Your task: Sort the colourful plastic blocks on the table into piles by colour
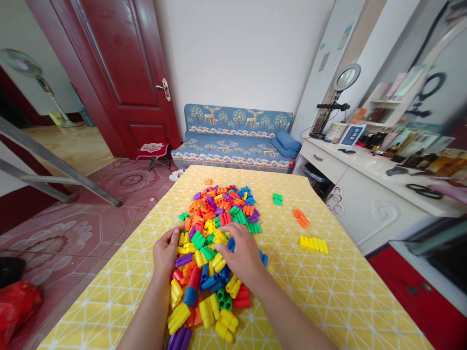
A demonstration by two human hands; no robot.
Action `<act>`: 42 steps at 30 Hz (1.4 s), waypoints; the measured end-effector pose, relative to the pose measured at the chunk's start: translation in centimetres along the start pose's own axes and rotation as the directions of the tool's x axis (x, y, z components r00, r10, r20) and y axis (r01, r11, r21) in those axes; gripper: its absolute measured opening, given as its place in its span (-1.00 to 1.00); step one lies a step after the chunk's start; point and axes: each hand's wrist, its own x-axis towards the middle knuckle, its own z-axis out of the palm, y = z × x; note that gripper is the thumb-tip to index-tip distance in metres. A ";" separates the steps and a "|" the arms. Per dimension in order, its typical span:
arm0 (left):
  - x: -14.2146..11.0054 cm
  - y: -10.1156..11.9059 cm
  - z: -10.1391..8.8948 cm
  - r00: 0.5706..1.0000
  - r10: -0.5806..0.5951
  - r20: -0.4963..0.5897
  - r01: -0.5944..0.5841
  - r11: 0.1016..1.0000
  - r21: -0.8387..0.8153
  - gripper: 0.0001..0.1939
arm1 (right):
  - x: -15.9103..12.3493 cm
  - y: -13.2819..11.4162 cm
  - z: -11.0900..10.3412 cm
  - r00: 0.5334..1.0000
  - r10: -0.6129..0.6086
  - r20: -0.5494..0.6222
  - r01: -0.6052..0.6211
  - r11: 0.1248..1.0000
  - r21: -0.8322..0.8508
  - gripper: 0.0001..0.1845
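A heap of plastic tube-shaped building blocks (207,253) in yellow, red, orange, green, blue and purple lies on the table. My left hand (166,250) rests against the heap's left edge, fingers curled together beside yellow and orange blocks; whatever they hold is hidden. Over the middle of the heap, my right hand (243,253) has its thumb and fingers around a yellow block (220,237). A green block (199,240) lies between the hands. Nearer me are a red and blue joined piece (192,287) and several yellow blocks (178,318).
Apart from the heap, a green block (278,199), an orange piece (301,218) and a yellow row of blocks (314,244) lie on the right of the yellow tablecloth (346,301). A sofa (233,146) stands beyond; a white dresser (365,194) is to the right.
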 end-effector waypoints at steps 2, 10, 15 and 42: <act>-0.1 0.1 0.0 1.000 -0.001 0.003 0.001 1.000 -0.011 -0.53 | -1.6 2.4 -2.1 0.990 0.082 -0.113 -0.082 0.997 0.003 -0.71; -0.2 0.7 -0.1 1.000 -0.007 -0.011 0.007 1.000 0.005 -0.54 | -9.3 15.8 -11.6 0.940 0.263 -0.219 -0.341 0.783 -0.520 -0.66; -0.2 0.7 -0.1 1.000 0.011 -0.013 -0.010 1.000 0.027 -0.55 | -11.4 18.3 -12.8 0.917 0.357 -0.176 -0.387 0.697 -0.604 -0.65; -0.2 0.3 0.0 0.999 -0.025 0.027 0.026 0.998 -0.050 -0.51 | -2.3 0.4 0.3 0.889 -0.315 0.332 0.389 0.901 -0.190 -0.71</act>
